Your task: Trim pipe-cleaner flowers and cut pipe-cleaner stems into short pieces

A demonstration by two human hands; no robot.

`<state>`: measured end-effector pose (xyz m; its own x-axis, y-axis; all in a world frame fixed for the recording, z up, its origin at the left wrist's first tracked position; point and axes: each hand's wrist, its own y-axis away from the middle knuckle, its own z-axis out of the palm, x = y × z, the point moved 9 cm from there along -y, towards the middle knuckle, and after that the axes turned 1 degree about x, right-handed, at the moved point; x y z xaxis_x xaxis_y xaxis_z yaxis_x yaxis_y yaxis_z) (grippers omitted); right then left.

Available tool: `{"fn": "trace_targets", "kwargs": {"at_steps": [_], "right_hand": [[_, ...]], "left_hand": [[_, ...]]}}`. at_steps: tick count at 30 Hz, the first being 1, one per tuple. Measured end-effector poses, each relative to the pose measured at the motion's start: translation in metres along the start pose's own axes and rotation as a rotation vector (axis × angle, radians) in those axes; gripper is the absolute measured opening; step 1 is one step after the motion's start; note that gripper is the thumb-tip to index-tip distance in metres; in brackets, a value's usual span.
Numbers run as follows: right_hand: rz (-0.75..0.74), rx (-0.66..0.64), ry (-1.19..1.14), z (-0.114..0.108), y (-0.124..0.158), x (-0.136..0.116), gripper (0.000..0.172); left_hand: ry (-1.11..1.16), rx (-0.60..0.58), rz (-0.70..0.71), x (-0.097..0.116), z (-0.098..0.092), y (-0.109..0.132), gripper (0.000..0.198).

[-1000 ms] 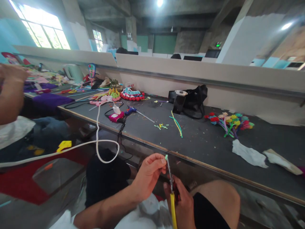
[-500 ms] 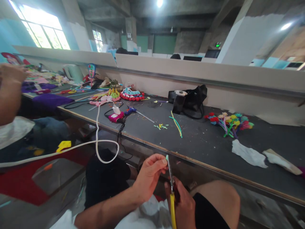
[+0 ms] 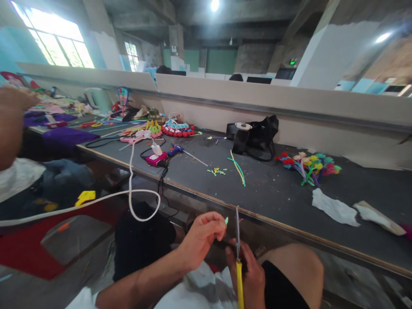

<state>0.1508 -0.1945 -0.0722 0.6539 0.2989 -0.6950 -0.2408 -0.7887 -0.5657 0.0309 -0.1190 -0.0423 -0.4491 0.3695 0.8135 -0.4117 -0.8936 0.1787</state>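
My left hand (image 3: 202,238) pinches a small pale green piece (image 3: 226,220) between thumb and fingertips, just below the table's front edge. My right hand (image 3: 246,272) is closed round yellow-handled scissors (image 3: 238,257), whose blades point upward beside the green piece, a little apart from it. Both hands hover over my lap, in front of the dark worktable (image 3: 273,189).
On the table lie a bunch of pipe-cleaner flowers (image 3: 307,166), white cloth scraps (image 3: 334,208), a black bag (image 3: 257,135), loose green and yellow stems (image 3: 238,167), a pink glue gun (image 3: 156,158) with a white cable (image 3: 130,189). Another person's arm (image 3: 11,124) is at far left.
The scissors have moved slightly right and away from the green piece, which was against the blade tip before. My left hand has dropped a little.
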Motion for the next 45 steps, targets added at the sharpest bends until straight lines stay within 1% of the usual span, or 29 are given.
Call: {"fn": "trace_targets", "kwargs": {"at_steps": [2, 5, 7, 10, 12, 14, 17, 20, 22, 23, 24, 25, 27, 29, 30, 31, 33, 37, 40, 42, 43, 45], "right_hand": [[0.110, -0.003, -0.018, -0.003, -0.002, 0.009, 0.023], [0.277, 0.004, -0.060, -0.007, -0.002, 0.021, 0.032], [0.321, 0.012, -0.096, -0.007, 0.000, 0.023, 0.036], [0.269, 0.002, -0.125, -0.002, 0.001, 0.020, 0.033], [0.201, 0.004, -0.101, -0.001, 0.001, 0.016, 0.028], [0.166, -0.005, -0.068, 0.000, -0.001, 0.014, 0.026], [0.198, -0.056, -0.063, 0.002, -0.003, 0.017, 0.029], [0.231, -0.101, -0.093, 0.004, -0.005, 0.017, 0.029], [0.225, -0.084, -0.101, 0.003, -0.005, 0.016, 0.027], [0.214, -0.066, -0.088, 0.002, -0.005, 0.016, 0.026], [0.203, -0.041, -0.063, 0.000, -0.006, 0.016, 0.025], [0.195, -0.007, -0.031, -0.002, -0.006, 0.016, 0.024], [0.188, 0.063, 0.020, -0.006, -0.006, 0.017, 0.023], [0.197, 0.092, 0.032, -0.007, -0.007, 0.019, 0.024], [0.195, 0.097, 0.031, -0.008, -0.008, 0.018, 0.024], [0.185, 0.092, 0.033, -0.008, -0.009, 0.016, 0.024], [0.154, 0.084, 0.050, -0.009, -0.013, 0.010, 0.024], [0.123, 0.087, 0.070, -0.013, -0.020, -0.002, 0.022], [0.120, 0.086, 0.070, -0.014, -0.022, -0.006, 0.021], [0.132, 0.068, 0.053, -0.012, -0.021, -0.006, 0.021], [0.141, 0.060, 0.041, -0.012, -0.020, -0.005, 0.022], [0.154, 0.057, 0.022, -0.011, -0.018, -0.003, 0.024]], "left_hand": [[-0.128, -0.049, -0.103, -0.014, -0.004, 0.001, 0.004], [-0.265, -0.070, -0.250, -0.036, -0.017, 0.003, 0.003], [-0.304, -0.070, -0.298, -0.045, -0.023, 0.004, 0.004], [-0.344, -0.065, -0.314, -0.050, -0.028, 0.004, 0.005], [-0.360, -0.055, -0.327, -0.053, -0.031, 0.003, 0.006], [-0.366, -0.047, -0.347, -0.055, -0.032, 0.004, 0.006], [-0.352, -0.056, -0.341, -0.055, -0.031, 0.005, 0.005], [-0.343, -0.064, -0.322, -0.056, -0.030, 0.005, 0.005], [-0.361, -0.077, -0.333, -0.060, -0.030, 0.005, 0.006], [-0.397, -0.081, -0.316, -0.059, -0.030, 0.005, 0.006], [-0.465, -0.076, -0.266, -0.056, -0.030, 0.004, 0.006], [-0.569, -0.064, -0.178, -0.048, -0.030, 0.002, 0.006], [-0.848, -0.046, 0.098, -0.025, -0.024, 0.003, 0.004], [-1.115, -0.068, 0.397, -0.005, -0.009, 0.011, 0.006], [-1.214, -0.087, 0.511, 0.001, -0.001, 0.016, 0.007], [-1.288, -0.105, 0.598, 0.004, 0.006, 0.020, 0.007], [-1.380, -0.120, 0.699, 0.006, 0.014, 0.026, 0.007], [-1.427, -0.099, 0.762, 0.009, 0.020, 0.029, 0.008], [-1.399, -0.095, 0.729, 0.009, 0.020, 0.027, 0.009], [-1.330, -0.080, 0.651, 0.009, 0.016, 0.023, 0.009], [-1.261, -0.058, 0.584, 0.010, 0.011, 0.019, 0.009], [-1.025, 0.006, 0.386, 0.009, -0.005, 0.010, 0.006]]}}
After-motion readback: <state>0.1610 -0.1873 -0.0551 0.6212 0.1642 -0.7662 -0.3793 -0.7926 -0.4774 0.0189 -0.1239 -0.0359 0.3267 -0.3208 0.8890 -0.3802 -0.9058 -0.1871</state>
